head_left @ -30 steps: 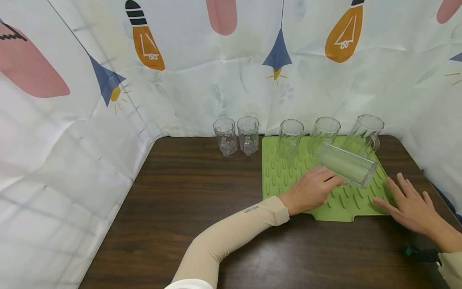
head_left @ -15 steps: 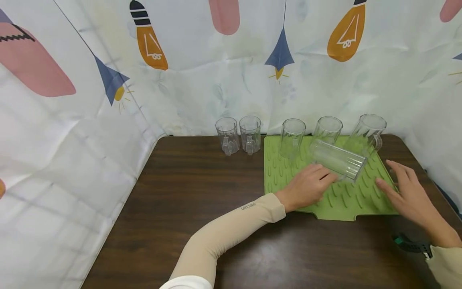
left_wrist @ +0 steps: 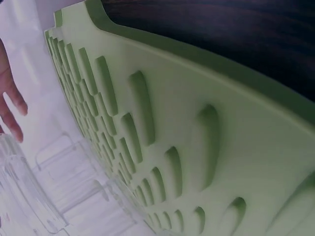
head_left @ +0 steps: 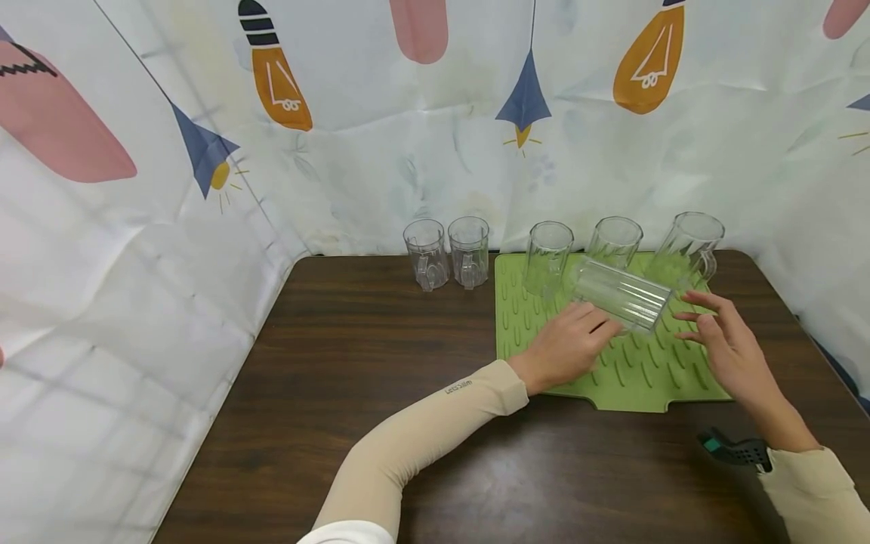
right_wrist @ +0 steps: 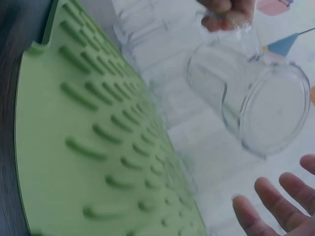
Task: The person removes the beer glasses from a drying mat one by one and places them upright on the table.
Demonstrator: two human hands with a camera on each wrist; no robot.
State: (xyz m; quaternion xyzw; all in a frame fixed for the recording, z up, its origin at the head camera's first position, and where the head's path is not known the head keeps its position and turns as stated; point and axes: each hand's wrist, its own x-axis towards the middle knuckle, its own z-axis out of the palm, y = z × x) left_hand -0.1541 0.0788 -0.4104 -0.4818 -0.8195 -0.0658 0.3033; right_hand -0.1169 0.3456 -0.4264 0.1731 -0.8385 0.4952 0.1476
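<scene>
A tilted glass mug (head_left: 621, 293) between the left hand (head_left: 563, 346) and the right hand (head_left: 737, 359) blocks the straight way, save a narrow gap on the right hand's side. Beyond the hands, three standing mugs (head_left: 689, 248) bar passage. Left of the left hand, the table (head_left: 367, 340) lies open up to two more mugs (head_left: 469, 253).

The tilted mug (head_left: 621, 295) and the standing mugs (head_left: 547, 261) are colourless and transparent; the mat (head_left: 632, 402) is light green with rows of oblong ridges, and the table (head_left: 374, 325) is dark brown with wood grain. The cloth (head_left: 408, 128) is white, printed with orange bulbs (head_left: 280, 87), blue lamps (head_left: 523, 98) and pink rounded shapes (head_left: 420, 30). Both sleeves (head_left: 428, 434) are beige, the left bearing dark lettering; the wristband (head_left: 744, 452) is black with a green patch.
</scene>
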